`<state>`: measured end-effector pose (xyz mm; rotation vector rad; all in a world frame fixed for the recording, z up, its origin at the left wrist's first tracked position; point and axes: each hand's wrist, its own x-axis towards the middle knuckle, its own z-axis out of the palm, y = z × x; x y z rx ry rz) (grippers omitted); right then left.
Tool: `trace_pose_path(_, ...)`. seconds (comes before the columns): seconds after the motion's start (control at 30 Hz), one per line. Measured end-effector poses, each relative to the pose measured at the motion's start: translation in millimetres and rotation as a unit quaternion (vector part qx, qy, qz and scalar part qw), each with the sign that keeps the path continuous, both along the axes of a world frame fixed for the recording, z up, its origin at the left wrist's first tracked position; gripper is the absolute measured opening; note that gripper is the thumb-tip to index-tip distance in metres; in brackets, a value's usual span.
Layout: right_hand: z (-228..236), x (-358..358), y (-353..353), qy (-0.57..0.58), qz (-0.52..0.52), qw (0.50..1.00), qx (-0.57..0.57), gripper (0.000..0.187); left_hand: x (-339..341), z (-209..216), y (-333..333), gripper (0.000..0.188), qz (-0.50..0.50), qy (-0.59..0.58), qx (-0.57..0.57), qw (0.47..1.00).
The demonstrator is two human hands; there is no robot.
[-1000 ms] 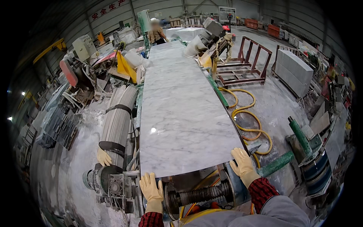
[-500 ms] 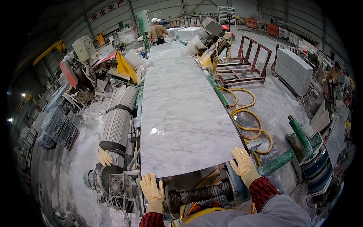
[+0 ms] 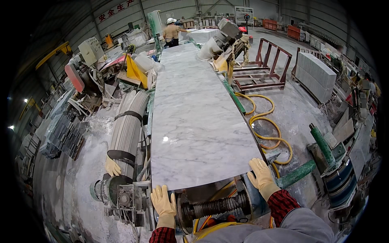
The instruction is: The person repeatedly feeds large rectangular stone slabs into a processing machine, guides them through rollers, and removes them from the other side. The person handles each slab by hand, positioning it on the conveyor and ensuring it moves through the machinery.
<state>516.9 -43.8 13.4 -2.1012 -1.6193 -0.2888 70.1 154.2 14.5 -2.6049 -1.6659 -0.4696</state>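
Observation:
A long polished marble slab (image 3: 194, 133), white with grey veins, lies flat on a machine bed and stretches away in front of me. My left hand (image 3: 163, 206), in a cream rubber glove, touches the slab's near left corner with its fingers extended. At the near right corner, my gloved right hand (image 3: 262, 177) rests its outstretched fingers against the edge. Below the slab's near edge, between my hands, runs a dark ridged roller (image 3: 214, 207).
A loose cream glove (image 3: 113, 166) hangs by a strapped grey bundle (image 3: 129, 117) on the left, above a motor (image 3: 106, 191). Yellow hose (image 3: 279, 133) coils on the right floor beside green pipes (image 3: 298, 174). A co-worker (image 3: 172, 32) stands at the far end.
The co-worker at the far end has turned and reaches an arm to the right. My hands and the slab look the same.

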Motion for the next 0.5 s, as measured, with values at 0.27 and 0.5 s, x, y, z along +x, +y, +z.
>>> trace_pose_path(0.27,0.6,-1.1,-3.1,0.002,0.000,1.000,-0.005,0.055,-0.9,1.5,-3.2,0.057,0.000,-0.006,0.008,1.000)
trace_pose_path(0.5,3.1,-3.3,-5.7,0.009,-0.008,1.000,-0.018,0.055,-1.2,3.5,-5.1,0.058,-0.004,-0.009,0.005,1.000)
